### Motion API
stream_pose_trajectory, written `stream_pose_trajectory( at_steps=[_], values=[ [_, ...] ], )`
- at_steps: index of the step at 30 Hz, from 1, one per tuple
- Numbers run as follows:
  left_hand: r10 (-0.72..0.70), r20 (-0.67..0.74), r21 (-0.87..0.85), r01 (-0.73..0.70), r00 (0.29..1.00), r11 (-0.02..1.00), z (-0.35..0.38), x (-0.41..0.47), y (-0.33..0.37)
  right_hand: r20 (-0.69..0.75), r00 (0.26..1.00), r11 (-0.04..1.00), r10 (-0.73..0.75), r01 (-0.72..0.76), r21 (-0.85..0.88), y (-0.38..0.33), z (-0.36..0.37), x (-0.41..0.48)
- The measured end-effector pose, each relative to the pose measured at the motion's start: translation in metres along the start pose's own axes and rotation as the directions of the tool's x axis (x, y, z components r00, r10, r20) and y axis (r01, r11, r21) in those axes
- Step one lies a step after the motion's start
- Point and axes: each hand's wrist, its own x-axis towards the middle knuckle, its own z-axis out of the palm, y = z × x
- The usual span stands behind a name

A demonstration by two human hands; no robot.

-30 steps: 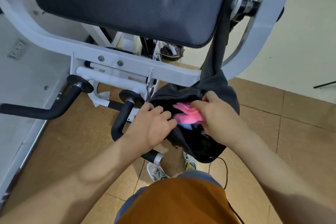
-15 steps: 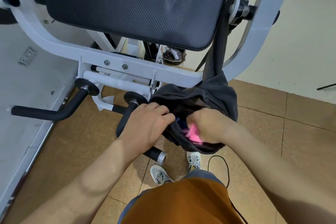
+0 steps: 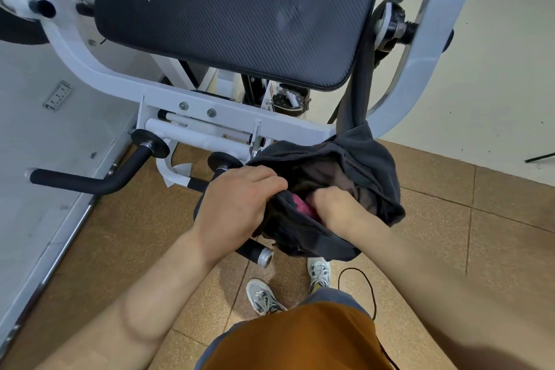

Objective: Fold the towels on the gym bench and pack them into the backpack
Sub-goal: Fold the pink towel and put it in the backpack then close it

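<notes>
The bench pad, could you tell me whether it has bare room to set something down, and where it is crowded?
The black bench pad shows bare across its visible top. Crowded: the backpack mouth, where the left hand grips the rim and the right hand pushes a pink towel inside. The tiled floor right of the backpack is also free.

I count one dark backpack (image 3: 369, 159) hanging from the frame, and one pink towel (image 3: 301, 204) showing inside it. My two hands are at its mouth: left (image 3: 237, 204) and right (image 3: 336, 207). One black bench pad (image 3: 234, 9) above. Two padded handles (image 3: 90, 183) (image 3: 249, 249). Two sneakers (image 3: 264, 297) (image 3: 319, 273) on the floor.
</notes>
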Motion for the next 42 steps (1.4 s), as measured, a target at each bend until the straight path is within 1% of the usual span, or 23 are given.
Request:
stream_pose_trajectory(
  at_steps=[2,4,6,7,8,10,11,14,15,17,19,21,23,26,28,30,32,35,37,38,40,41,42],
  values=[
    [-0.001,0.025,0.011,0.001,1.0,1.0,0.003,-0.002,-0.003,0.037,0.999,0.997,-0.02,0.023,-0.074,0.006,-0.001,-0.01],
    [-0.035,0.045,0.007,0.035,0.998,0.999,0.008,-0.003,-0.006,0.019,0.996,0.991,-0.089,0.087,0.097,0.011,-0.019,-0.024],
    [-0.096,0.054,-0.009,0.096,0.994,0.995,0.011,-0.004,-0.009,0.104,0.99,0.934,-0.099,0.057,0.352,0.018,-0.039,-0.045],
    [-0.118,0.062,-0.015,0.12,0.991,0.993,0.011,-0.003,-0.009,0.157,0.982,0.935,-0.105,0.044,0.351,0.022,-0.045,-0.057],
    [-0.132,0.072,-0.017,0.133,0.989,0.991,0.012,-0.001,-0.009,0.159,0.982,0.981,-0.104,0.075,0.179,0.029,-0.042,-0.069],
    [-0.14,0.079,-0.029,0.143,0.987,0.989,0.012,0.004,-0.007,0.016,0.999,0.983,-0.042,0.044,-0.179,0.043,-0.022,-0.085],
    [-0.143,0.073,-0.046,0.147,0.987,0.988,0.012,0.007,-0.005,-0.051,0.999,0.977,-0.01,-0.001,-0.214,0.047,-0.013,-0.091],
    [-0.207,0.031,-0.121,0.209,0.978,0.97,0.01,0.02,0.005,-0.244,0.969,0.998,0.028,-0.041,-0.047,0.059,0.005,-0.095],
    [-0.234,0.018,-0.155,0.234,0.972,0.96,0.009,0.025,0.009,-0.359,0.93,0.997,0.075,-0.06,0.054,0.063,0.009,-0.095],
    [-0.232,0.0,-0.172,0.228,0.973,0.958,0.004,0.037,0.019,-0.576,0.773,0.949,0.265,-0.104,0.297,0.072,0.014,-0.091],
    [-0.164,0.037,-0.046,0.165,0.986,0.985,-0.001,0.048,0.03,-0.567,0.656,0.816,0.497,-0.133,0.562,0.079,0.013,-0.082],
    [-0.106,0.133,0.2,0.078,0.985,0.977,-0.001,0.054,0.036,-0.46,0.679,0.686,0.572,-0.089,0.722,0.09,0.006,-0.077],
    [-0.12,0.221,0.337,0.04,0.968,0.941,0.005,0.054,0.034,-0.401,0.748,0.646,0.529,-0.048,0.762,0.1,-0.003,-0.077],
    [-0.18,0.24,0.334,0.093,0.954,0.938,0.02,0.055,0.024,-0.527,0.771,0.847,0.358,-0.031,0.531,0.108,-0.011,-0.087],
    [-0.175,0.18,0.296,0.117,0.968,0.948,0.033,0.056,0.015,-0.568,0.778,0.913,0.269,-0.017,0.408,0.105,-0.011,-0.097],
    [-0.171,0.084,0.246,0.146,0.982,0.958,0.046,0.059,0.005,-0.574,0.783,0.92,0.241,0.003,0.391,0.1,-0.007,-0.106],
    [-0.265,0.025,0.065,0.263,0.964,0.963,0.052,0.064,-0.001,-0.596,0.778,0.935,0.198,0.033,0.354,0.097,-0.005,-0.11],
    [-0.466,-0.001,-0.26,0.45,0.885,0.855,0.057,0.077,0.007,-0.615,0.755,0.918,0.228,0.044,0.394,0.097,-0.008,-0.113],
    [-0.651,0.049,-0.383,0.616,0.758,0.689,0.065,0.073,0.021,-0.63,0.713,0.872,0.309,0.053,0.487,0.101,-0.015,-0.115],
    [-0.725,0.174,-0.432,0.713,0.667,0.552,0.074,0.066,0.029,-0.63,0.693,0.843,0.351,0.06,0.535,0.104,-0.019,-0.115],
    [-0.73,0.472,-0.488,0.836,0.495,0.251,0.097,0.046,0.046,-0.597,0.677,0.776,0.431,0.06,0.628,0.11,-0.027,-0.115],
    [-0.692,0.576,-0.491,0.861,0.436,0.134,0.108,0.039,0.055,-0.558,0.683,0.727,0.472,0.056,0.684,0.113,-0.031,-0.115],
    [-0.652,0.643,-0.48,0.875,0.401,0.065,0.118,0.035,0.063,-0.505,0.698,0.661,0.507,0.061,0.748,0.115,-0.034,-0.115]
  ],
)
